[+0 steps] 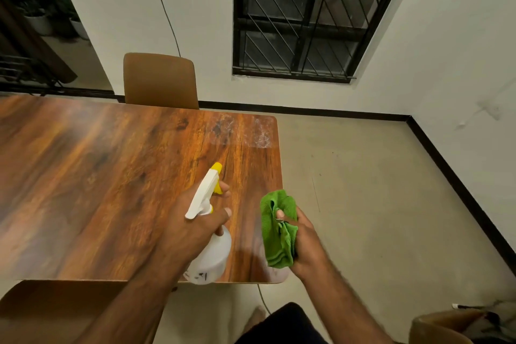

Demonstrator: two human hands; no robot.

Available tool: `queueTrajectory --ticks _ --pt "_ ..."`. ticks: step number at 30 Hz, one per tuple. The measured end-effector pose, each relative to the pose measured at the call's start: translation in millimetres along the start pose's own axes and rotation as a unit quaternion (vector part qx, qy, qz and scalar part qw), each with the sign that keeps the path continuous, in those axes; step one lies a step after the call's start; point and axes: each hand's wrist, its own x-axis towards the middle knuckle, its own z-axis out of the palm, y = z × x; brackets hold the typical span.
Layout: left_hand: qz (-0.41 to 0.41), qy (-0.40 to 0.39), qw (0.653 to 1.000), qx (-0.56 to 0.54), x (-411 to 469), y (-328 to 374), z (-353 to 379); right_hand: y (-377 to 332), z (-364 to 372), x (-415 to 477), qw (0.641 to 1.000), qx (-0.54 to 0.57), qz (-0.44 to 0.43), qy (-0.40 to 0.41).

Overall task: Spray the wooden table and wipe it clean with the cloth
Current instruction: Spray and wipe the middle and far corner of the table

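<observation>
**Bottle and cloth held over worktop**

Wooden worktop [111, 176]: whitish spray film [251, 134] at far right corner. White spray bottle [210, 255], yellow nozzle, above near edge; left hand [192, 229] fingers wrapped round its neck. Green cloth [277, 240] bunched in right hand [305, 243], fingers closed on it.

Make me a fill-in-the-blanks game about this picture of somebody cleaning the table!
1. The cloth bunched in the right hand is ____.
2. The left hand grips a white spray bottle whose nozzle tip is ____.
3. A whitish smear shows at the far ____ corner of the table.

Missing words: green, yellow, right.
</observation>
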Motion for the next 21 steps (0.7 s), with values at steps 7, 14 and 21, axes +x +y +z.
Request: queueTrajectory --ticks 7,14,21 --pt "-0.010 0.023 0.999 -0.025 1 9 5 -32 -9 10 1.000 -0.003 -0.019 0.018" --pt "-0.045 0.070 0.997 -0.004 36 -3 27 -60 -24 73 1.000 -0.025 0.009 0.009" --pt "-0.086 0.137 0.986 -0.047 82 -20 89 -116 -59 149 0.994 -0.078 0.033 -0.067"
